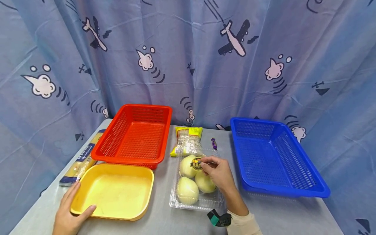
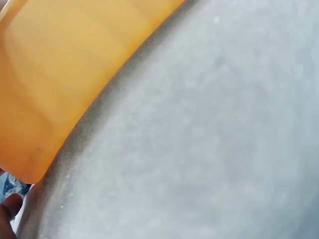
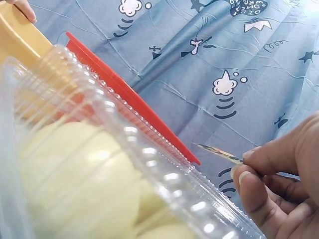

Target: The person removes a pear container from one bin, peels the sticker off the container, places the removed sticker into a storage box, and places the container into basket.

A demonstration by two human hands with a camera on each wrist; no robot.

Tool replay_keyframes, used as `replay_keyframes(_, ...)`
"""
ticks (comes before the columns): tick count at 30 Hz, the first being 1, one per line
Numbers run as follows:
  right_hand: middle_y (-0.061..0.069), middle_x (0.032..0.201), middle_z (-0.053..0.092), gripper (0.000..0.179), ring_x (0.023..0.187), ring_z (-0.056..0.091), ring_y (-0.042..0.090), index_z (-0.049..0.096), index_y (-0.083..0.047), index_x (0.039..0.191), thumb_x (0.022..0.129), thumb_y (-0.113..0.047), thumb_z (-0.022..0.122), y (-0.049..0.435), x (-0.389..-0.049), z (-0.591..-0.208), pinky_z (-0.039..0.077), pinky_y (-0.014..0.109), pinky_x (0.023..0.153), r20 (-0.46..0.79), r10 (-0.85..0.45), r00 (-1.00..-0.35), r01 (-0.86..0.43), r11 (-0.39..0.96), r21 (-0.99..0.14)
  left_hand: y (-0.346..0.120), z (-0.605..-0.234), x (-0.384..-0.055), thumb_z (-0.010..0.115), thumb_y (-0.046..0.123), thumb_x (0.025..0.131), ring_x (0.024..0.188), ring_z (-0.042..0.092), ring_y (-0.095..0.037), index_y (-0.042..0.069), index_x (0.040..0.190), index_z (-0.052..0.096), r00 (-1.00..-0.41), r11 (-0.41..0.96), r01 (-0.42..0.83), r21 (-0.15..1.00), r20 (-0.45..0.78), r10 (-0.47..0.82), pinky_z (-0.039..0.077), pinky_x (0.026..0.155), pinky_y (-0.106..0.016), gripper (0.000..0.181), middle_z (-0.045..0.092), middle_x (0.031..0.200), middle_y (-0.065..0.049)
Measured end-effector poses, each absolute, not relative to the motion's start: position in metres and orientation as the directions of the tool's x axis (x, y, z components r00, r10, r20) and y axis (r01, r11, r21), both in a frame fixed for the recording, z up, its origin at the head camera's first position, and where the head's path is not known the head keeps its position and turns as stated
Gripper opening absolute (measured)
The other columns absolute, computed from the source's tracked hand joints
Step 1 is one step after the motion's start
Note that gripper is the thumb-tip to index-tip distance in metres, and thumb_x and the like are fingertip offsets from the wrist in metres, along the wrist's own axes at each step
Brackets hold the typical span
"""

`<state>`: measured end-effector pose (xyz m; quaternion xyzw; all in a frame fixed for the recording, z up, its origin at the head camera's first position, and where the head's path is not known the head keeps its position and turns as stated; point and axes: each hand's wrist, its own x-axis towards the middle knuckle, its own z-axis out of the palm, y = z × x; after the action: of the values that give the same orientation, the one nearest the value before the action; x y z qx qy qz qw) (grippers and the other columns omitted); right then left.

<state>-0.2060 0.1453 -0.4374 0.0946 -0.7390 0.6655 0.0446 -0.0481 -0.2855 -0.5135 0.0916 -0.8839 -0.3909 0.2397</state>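
In the head view my right hand (image 1: 218, 172) pinches a small dark printed label (image 1: 196, 164) between thumb and forefinger. Seen edge-on in the right wrist view, the label (image 3: 219, 152) is thin and stands apart from the box. Beneath it is a clear plastic clamshell box (image 1: 173, 205) with several pale yellow-green round fruits (image 1: 188, 191) inside. My left hand (image 1: 68, 209) holds the near left corner of a yellow plastic basin (image 1: 117, 192), thumb over the rim and fingers along the left side. The left wrist view shows mostly the basin's outer wall (image 2: 75, 64).
A red perforated basket (image 1: 144, 140) stands behind the basin, beside a long blue-and-yellow packet (image 1: 83, 160). Behind the box lie a yellow clear-fronted bag (image 1: 188, 137) and a purple wrapped candy (image 1: 214, 144). At the right stands a blue perforated basket (image 1: 264, 160). A patterned curtain (image 1: 188, 65) hangs behind.
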Motion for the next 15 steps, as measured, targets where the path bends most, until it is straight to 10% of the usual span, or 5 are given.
replay_keyframes(8, 0.017, 0.08, 0.065, 0.009, 0.058, 0.055, 0.015, 0.07, 0.01, 0.092, 0.084, 0.011, 0.067, 0.1472, -0.2042, -0.4356, 0.048, 0.024, 0.053, 0.19, -0.081, -0.978, -0.197, 0.082, -0.977, -0.282, -0.5141, -0.0473, 0.082, 0.012, 0.076, 0.138, 0.018, -0.001, 0.008, 0.151, 0.034, -0.846, 0.657, 0.045, 0.752, 0.378, -0.375, 0.011, 0.103, -0.009, 0.089, 0.026, 0.153, 0.009)
replay_keyframes(15, 0.017, 0.082, 0.065, 0.011, 0.06, 0.056, 0.015, 0.069, 0.013, 0.094, 0.083, 0.013, 0.066, 0.1477, -0.205, -0.4349, 0.05, 0.025, 0.055, 0.176, -0.081, -0.981, -0.179, 0.033, -0.983, -0.2799, -0.5131, -0.0468, 0.081, 0.015, 0.077, 0.139, 0.018, -0.003, 0.009, 0.151, 0.033, -0.85, 0.648, 0.004, 0.762, 0.344, -0.399, 0.011, 0.103, -0.009, 0.089, 0.027, 0.155, -0.003)
